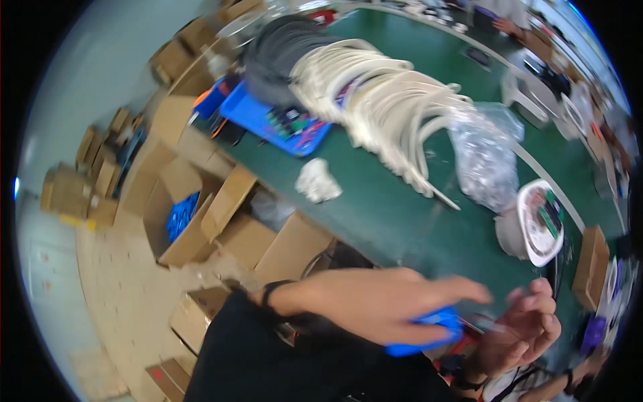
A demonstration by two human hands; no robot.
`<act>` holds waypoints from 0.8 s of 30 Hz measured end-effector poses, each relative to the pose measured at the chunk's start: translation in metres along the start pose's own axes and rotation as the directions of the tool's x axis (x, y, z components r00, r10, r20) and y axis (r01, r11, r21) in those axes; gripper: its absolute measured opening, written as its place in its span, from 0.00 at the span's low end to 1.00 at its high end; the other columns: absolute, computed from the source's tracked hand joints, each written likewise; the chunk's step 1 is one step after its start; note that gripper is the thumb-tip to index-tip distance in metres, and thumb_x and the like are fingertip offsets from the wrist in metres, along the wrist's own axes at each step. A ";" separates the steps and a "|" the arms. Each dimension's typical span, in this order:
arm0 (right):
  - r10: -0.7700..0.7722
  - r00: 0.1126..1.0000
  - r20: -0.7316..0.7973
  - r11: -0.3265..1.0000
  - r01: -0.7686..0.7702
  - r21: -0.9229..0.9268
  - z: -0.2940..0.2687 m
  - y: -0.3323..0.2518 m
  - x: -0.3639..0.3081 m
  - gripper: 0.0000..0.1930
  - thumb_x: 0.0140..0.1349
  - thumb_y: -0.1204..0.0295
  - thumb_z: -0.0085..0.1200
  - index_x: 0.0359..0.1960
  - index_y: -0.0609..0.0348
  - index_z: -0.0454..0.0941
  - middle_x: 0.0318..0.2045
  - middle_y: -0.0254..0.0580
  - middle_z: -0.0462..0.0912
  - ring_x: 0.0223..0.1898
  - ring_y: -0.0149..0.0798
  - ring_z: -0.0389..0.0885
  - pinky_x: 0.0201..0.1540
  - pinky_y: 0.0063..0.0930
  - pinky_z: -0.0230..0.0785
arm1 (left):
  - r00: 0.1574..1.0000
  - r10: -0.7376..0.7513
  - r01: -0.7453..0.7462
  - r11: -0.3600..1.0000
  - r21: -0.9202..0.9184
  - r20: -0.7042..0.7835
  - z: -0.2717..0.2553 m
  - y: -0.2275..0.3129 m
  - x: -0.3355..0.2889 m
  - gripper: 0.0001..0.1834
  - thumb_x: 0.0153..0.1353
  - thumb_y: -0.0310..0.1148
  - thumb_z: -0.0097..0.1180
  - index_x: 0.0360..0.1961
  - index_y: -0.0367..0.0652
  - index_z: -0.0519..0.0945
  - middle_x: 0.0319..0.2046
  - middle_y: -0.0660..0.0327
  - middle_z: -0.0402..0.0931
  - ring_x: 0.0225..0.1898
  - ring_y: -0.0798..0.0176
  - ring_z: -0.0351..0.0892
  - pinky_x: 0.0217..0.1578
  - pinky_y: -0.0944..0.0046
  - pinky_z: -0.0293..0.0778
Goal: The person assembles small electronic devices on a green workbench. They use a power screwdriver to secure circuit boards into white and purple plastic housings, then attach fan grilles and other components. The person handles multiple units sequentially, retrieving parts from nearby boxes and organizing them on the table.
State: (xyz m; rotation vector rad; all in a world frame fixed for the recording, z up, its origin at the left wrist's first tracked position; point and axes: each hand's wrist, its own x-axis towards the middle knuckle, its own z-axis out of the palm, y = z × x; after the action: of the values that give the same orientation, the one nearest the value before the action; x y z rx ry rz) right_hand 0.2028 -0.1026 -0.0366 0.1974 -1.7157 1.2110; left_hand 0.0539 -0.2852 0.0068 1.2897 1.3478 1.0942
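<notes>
My left hand (375,305) reaches in from the left, back up, its index finger stretched toward my right hand. Its thumb lies across a smooth bright blue object (439,330), which seems held under the palm; motion blur and the fingers hide its kind. My right hand (519,328) is turned palm inward just beyond, its fingers half curled and apart, with nothing clear in them. A thin pale streak shows between the hands, too smeared to name. Nearest the right hand stands a white plastic tub (529,224) with small green circuit boards in it.
On the green table (375,214) lie bundled cream tubes (388,100), dark grey coils (281,57), a clear plastic bag (485,157), a blue tray (295,144) of circuit boards and a crumpled white cloth (318,181). Open cardboard boxes (228,201) stand left. Other people's hands show at the far right.
</notes>
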 end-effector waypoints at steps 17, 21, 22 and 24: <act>0.648 0.762 -0.008 0.663 -0.568 -0.488 -0.111 0.033 -0.092 0.09 0.74 0.74 0.47 0.45 0.67 0.77 0.28 0.36 0.74 0.28 0.27 0.71 0.32 0.22 0.67 | -0.549 -0.374 -0.021 0.900 -0.435 -0.747 -0.063 -0.372 -0.559 0.25 0.71 0.42 0.56 0.59 0.31 0.72 0.43 0.54 0.79 0.41 0.60 0.83 0.37 0.63 0.84; 0.457 0.798 -0.393 0.497 -0.596 -0.631 -0.134 0.002 -0.069 0.07 0.72 0.76 0.50 0.45 0.66 0.79 0.36 0.34 0.80 0.38 0.26 0.77 0.42 0.21 0.70 | -0.122 -0.117 0.413 0.897 -0.158 -0.986 -0.080 -0.307 -0.361 0.18 0.74 0.33 0.53 0.58 0.33 0.77 0.41 0.59 0.81 0.40 0.67 0.81 0.41 0.68 0.78; 0.446 0.789 -0.423 0.514 -0.613 -0.600 -0.151 0.007 -0.061 0.08 0.72 0.76 0.52 0.46 0.66 0.80 0.38 0.35 0.82 0.40 0.26 0.78 0.44 0.21 0.70 | -0.059 -0.051 0.400 0.914 -0.070 -0.997 -0.074 -0.262 -0.323 0.14 0.74 0.31 0.51 0.54 0.34 0.80 0.40 0.60 0.80 0.38 0.68 0.79 0.39 0.68 0.77; 0.351 0.839 -0.416 0.390 -0.535 -0.749 -0.169 0.016 -0.041 0.08 0.70 0.76 0.53 0.45 0.64 0.81 0.39 0.34 0.84 0.40 0.26 0.78 0.43 0.22 0.71 | 0.230 0.201 0.349 0.896 0.273 -0.952 -0.057 -0.179 -0.236 0.10 0.73 0.25 0.48 0.48 0.32 0.79 0.28 0.59 0.80 0.29 0.69 0.77 0.32 0.69 0.76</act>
State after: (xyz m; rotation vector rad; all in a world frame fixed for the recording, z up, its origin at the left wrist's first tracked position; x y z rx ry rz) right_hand 0.3181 0.0230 -0.0760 -1.0406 -2.0462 0.5396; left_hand -0.0304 -0.5289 -0.1496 0.6527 2.7512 1.7111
